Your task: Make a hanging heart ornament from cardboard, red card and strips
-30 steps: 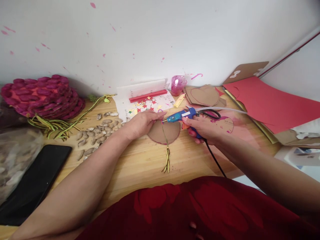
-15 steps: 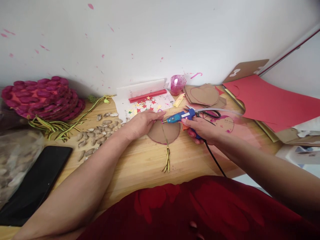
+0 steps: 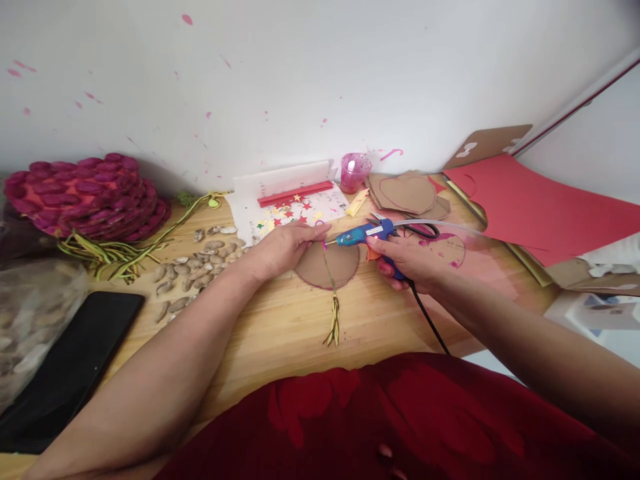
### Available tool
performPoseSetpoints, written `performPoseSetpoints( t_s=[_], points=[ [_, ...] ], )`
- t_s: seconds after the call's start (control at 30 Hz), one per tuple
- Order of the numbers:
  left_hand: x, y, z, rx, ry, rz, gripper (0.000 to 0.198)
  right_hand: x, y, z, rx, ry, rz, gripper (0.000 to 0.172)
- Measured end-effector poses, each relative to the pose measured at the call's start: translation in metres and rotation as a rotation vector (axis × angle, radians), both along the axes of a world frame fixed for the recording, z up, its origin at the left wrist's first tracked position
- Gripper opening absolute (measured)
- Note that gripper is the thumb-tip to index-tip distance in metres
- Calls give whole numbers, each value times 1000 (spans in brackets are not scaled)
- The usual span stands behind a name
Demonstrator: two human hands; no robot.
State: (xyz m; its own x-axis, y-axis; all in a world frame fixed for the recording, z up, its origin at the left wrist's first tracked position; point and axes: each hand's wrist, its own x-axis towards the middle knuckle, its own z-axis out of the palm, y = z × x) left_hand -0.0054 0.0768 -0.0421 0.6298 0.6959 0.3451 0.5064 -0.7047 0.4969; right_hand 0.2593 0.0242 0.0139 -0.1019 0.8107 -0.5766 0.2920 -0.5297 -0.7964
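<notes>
A blue hot glue gun [image 3: 369,231] with an orange trigger sits in my right hand [image 3: 400,260], fingers wrapped round its handle. Its nozzle points left, close to the top of a brown cardboard piece [image 3: 313,267] with a purplish edge. Down the middle of that cardboard runs a thin cord [image 3: 327,263], ending in a yellow-green and dark tassel [image 3: 334,323] on the table. My left hand [image 3: 287,247] rests over the cardboard's upper left, its thumb and forefinger closed on the cord near a small purple loop [image 3: 321,225]. The other left fingertips are partly hidden.
Peanuts [image 3: 195,268] lie left of the cardboard, near a black phone [image 3: 75,367] and a plastic bag [image 3: 37,320]. Behind are star cutouts [image 3: 293,212], a pink-stained cup [image 3: 355,172], heart-marked cardboard [image 3: 405,192], scissors [image 3: 423,231] and red paper [image 3: 545,207]. A magenta peanut-covered stack [image 3: 85,197] stands back left.
My right hand and the glue gun have shifted slightly right, drawing the nozzle back a little from the cord. My left hand stays in place on the cord.
</notes>
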Motion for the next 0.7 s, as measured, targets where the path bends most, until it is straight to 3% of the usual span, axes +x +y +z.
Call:
performPoseSetpoints(
  t_s=[0.27,0.47,0.7],
  points=[
    [0,0,1,-30,11,7,45,-2,7,-3,5,9,-2,18],
    [0,1,-1,-25,-25,-2,41,1,1,-2,-31,2,1,30],
    [0,2,-2,-26,-41,-3,40,3,-6,3,-33,-22,9,31]
  ],
)
